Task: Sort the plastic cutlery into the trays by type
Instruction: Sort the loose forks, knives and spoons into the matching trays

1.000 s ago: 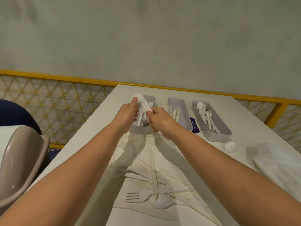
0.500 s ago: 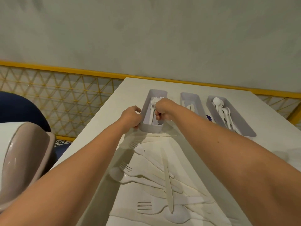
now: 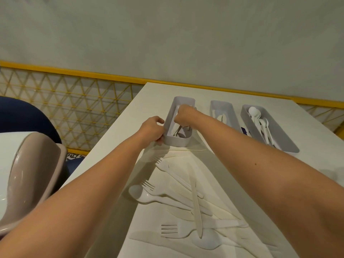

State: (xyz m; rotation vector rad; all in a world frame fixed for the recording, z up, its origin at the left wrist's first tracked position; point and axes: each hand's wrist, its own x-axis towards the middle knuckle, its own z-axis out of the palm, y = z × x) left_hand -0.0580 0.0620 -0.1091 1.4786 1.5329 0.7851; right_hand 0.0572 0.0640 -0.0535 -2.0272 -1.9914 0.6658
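Left hand (image 3: 153, 129) grips the near left corner of the fork tray (image 3: 179, 141), fingers curled on its wall. Right hand (image 3: 183, 114) dips inside that tray, fingers clenched; on what, I cannot tell. Loose cutlery pile (image 3: 186, 203) lies on the bench (image 3: 307, 138) just before the tray.

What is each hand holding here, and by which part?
The left hand grips the leftmost tray by its near left corner. The right hand is down inside that tray over the forks; whether it holds one cannot be told.
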